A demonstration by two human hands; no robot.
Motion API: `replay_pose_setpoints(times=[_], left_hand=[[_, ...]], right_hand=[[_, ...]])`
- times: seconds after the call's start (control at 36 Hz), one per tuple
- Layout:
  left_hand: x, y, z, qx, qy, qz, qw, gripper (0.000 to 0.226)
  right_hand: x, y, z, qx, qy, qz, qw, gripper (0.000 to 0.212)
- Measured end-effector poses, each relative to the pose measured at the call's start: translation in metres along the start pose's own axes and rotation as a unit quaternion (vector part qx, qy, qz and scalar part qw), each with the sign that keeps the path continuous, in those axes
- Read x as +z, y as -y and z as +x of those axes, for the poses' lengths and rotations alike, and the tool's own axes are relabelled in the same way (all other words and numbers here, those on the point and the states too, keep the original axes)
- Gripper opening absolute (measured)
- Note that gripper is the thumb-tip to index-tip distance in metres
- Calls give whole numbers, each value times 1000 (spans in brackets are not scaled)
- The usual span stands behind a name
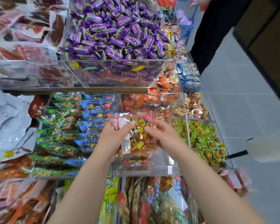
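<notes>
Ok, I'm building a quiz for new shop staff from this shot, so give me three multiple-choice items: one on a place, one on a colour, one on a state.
1. Where do the purple sweets lie?
A. in the upper bin, beyond the packet
B. in a paper bag
C. on a scale

2. What colour are the small packs in the bin to the right of the packet?
A. purple
B. green
C. black

3. How is the packet?
A. lying untouched in a bin
B. torn open and spilling
C. lifted off the shelf in hand

Answers:
1 A, they fill the clear bin one level up.
2 B, their wrappers are bright green.
3 C, the left hand grips its left side and the blurred right hand is at its right edge.
</notes>
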State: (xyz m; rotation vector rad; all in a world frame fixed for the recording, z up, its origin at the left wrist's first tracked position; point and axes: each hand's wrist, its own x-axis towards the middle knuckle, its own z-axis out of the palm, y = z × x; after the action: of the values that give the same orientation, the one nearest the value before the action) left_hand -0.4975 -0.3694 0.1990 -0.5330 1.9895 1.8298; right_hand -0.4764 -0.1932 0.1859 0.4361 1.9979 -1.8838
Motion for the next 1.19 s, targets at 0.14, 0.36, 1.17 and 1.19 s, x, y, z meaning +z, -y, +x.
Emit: replay_pose_setpoints(times=[0.14,0.36,1.17,1.19], left_hand=[[7,3,-6,-1,-31,19,999,91],[5,8,-12,-22,-67,30,997,82],[72,37,-67,49,-272,-204,939,58],[76,39,-68,52,-287,-209,933,59]], right_hand=[[-7,-1,-10,21,-27,-74,997,73],[-20,4,-31,-296,-127,-162,933,20],[-72,-29,-75,175,101,257,945,51],[-67,-33,-79,183,119,270,938,50]])
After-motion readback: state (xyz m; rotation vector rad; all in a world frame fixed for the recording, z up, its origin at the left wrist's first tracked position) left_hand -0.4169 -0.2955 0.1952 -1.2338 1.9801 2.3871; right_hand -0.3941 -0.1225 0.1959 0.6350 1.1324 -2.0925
